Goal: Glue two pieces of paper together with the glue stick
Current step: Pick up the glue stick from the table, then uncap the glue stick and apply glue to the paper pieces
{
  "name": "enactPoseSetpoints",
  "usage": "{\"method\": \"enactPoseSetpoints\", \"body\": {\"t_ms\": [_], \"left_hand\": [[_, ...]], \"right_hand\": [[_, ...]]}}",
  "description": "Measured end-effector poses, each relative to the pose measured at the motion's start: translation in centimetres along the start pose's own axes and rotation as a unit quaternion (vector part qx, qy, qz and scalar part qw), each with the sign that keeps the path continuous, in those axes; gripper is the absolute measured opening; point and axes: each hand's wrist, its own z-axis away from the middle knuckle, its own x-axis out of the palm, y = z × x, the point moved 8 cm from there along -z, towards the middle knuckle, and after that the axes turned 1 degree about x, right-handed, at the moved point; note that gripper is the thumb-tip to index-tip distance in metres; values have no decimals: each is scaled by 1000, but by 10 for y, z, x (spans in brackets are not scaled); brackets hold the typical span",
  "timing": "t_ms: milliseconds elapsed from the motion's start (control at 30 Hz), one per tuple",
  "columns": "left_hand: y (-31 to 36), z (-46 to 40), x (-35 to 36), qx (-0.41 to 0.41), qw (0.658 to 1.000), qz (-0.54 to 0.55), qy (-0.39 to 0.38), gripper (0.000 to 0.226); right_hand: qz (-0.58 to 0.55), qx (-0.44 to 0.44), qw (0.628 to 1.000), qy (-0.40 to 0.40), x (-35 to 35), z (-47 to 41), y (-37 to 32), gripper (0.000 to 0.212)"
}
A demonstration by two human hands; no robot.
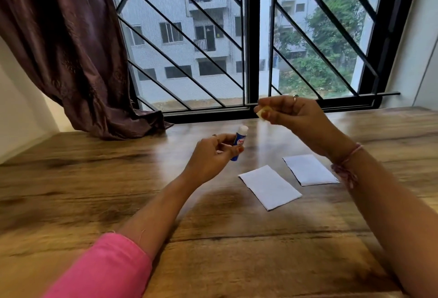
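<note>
Head view: my left hand [211, 153] holds the glue stick [239, 142] upright above the bench [94, 179], grip pinched round its blue barrel, white tip bare. My right hand [294, 115] is raised nearer the window-side edge, grip pressed on a small yellowish cap [263, 111]. Two white paper pieces lie flat toward the bench's right edge, near each other but apart: near piece [270, 187], far piece [309, 169].
</note>
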Motion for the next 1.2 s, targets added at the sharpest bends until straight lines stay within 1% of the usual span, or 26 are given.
{"method": "enactPoseSetpoints", "body": {"t_ms": [100, 167, 300, 433, 500, 600, 667, 800, 867, 933, 1000, 1067, 1133, 1200], "left_hand": [[-14, -2, -14, -39, 996, 58, 51, 19], [-27, -2, -25, -72, 988, 97, 91, 19], [-45, -2, -38, -110, 974, 146, 136, 22], [-49, -3, -39, -113, 971, 159, 138, 19], [-48, -3, -38, -110, 971, 163, 135, 18], [-48, -3, -37, -111, 970, 169, 131, 17], [-48, -3, -36, -116, 969, 174, 130, 19], [-49, -2, -35, -127, 966, 183, 129, 30], [-47, -2, -34, -129, 965, 190, 127, 30], [-44, -1, -32, -131, 961, 213, 119, 25], [-41, 0, -28, -133, 956, 238, 106, 23], [-37, 1, -24, -134, 954, 252, 93, 25], [-34, 1, -21, -131, 955, 254, 85, 28], [-30, 2, -19, -127, 955, 254, 81, 30]], "right_hand": [[31, 33, 999, -25, 14, 1, 11, 37], [61, 37, 996, -54, 28, 4, 13, 34], [145, 57, 979, -133, 58, 13, 21, 29], [217, 104, 936, -256, 90, 29, 38, 31], [252, 113, 916, -292, 100, 36, 45, 33], [303, 117, 892, -316, 106, 41, 55, 36], [308, 125, 888, -317, 107, 42, 58, 37], [291, 152, 884, -334, 106, 45, 62, 43], [288, 149, 889, -322, 100, 40, 57, 46], [260, 149, 912, -281, 90, 33, 52, 49], [213, 150, 945, -198, 76, 23, 50, 48], [185, 151, 966, -100, 62, 17, 51, 45], [168, 161, 972, -38, 56, 17, 55, 46], [154, 169, 974, -4, 55, 18, 60, 45]]}}
